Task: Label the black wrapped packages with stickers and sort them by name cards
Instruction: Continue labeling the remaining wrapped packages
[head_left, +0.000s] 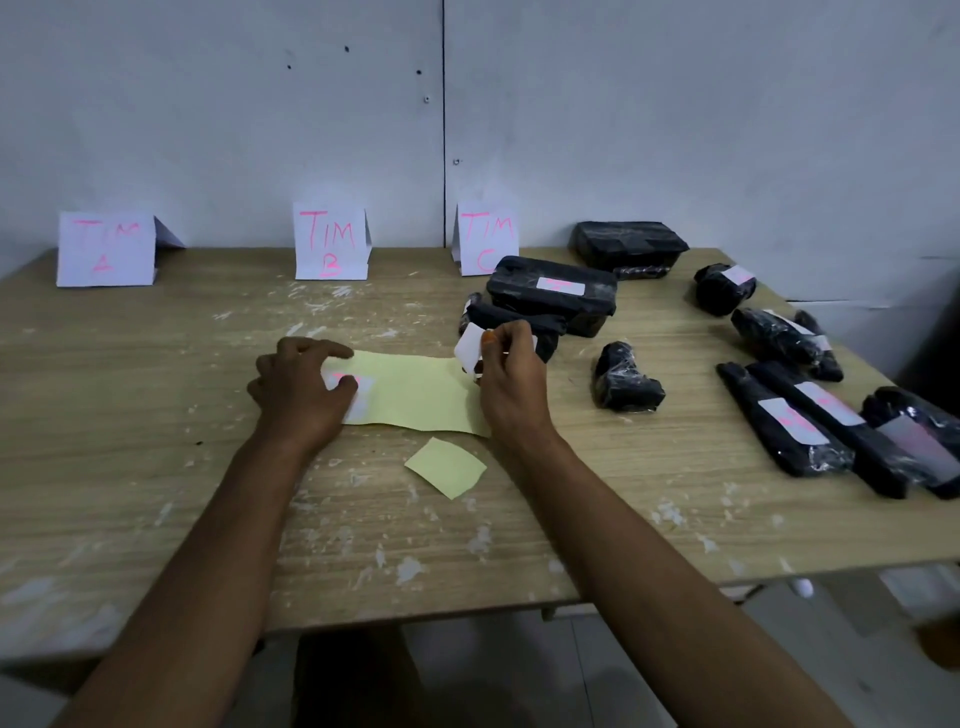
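A yellow sticker backing sheet (415, 392) lies mid-table. My left hand (301, 389) presses its left end, fingers over a white sticker (363, 397) with pink writing. My right hand (506, 382) pinches a white sticker (470, 349) peeled up at the sheet's right end. Several black wrapped packages lie to the right; a box (553, 299) carries a label, a small bundle (626, 379) shows none. Name cards TIM A (106, 249), TIM B (331, 241) and TIM C (485, 239) stand along the wall.
A loose yellow backing scrap (447, 466) lies near the front middle of the wooden table (156, 415). Long labelled packages (784, 418) crowd the right edge. Another black box (628, 244) sits at the back by the wall.
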